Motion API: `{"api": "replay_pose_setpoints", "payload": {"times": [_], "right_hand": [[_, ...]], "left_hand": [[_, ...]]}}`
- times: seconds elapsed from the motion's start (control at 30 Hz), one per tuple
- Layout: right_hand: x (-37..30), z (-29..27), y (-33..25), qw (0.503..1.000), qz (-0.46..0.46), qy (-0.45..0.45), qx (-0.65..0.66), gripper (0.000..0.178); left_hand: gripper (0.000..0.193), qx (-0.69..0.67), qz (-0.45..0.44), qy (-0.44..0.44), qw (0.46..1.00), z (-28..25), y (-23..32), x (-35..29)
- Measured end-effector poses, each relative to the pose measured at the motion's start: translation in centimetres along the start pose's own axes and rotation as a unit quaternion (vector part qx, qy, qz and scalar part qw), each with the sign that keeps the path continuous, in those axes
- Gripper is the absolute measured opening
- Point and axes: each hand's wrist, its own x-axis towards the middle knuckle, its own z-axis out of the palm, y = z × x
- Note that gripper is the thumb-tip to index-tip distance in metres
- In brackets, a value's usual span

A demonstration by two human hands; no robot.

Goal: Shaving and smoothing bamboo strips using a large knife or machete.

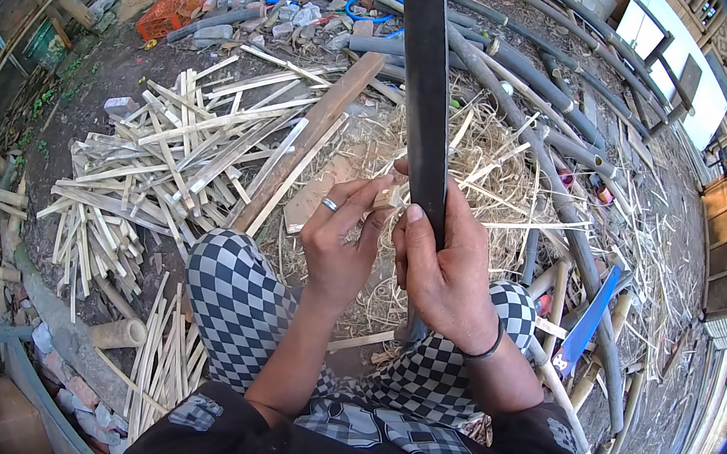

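Note:
My right hand is closed round the lower part of a long dark machete, whose broad blade points up and away from me. The lower end of the machete drops behind the hand towards my knees, mostly hidden. Close beside the blade, my left hand, with a ring on one finger, pinches a short pale piece of bamboo between thumb and fingers. A small gap seems to separate the piece from the blade. Beneath both hands, thin shavings cover the ground between and beyond my checkered knees.
Split bamboo strips lie heaped at the left, with another bundle near my left knee. A plank slopes through the heap. At right are bamboo poles and a blue saw. An orange crate sits far left.

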Motion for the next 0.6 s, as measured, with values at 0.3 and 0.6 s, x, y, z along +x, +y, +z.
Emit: {"api": "replay_pose_setpoints", "payload": {"times": [0.3, 0.6], "right_hand": [[0.5, 0.5, 0.4, 0.998, -0.040, -0.041, -0.024, 0.033], [0.1, 0.0, -0.3, 0.997, -0.032, -0.069, -0.024, 0.033]], "left_hand": [[0.042, -0.042, -0.051, 0.014, 0.998, -0.9, -1.0, 0.0], [0.041, -0.026, -0.033, 0.014, 0.999, -0.8, -0.8, 0.1]]}}
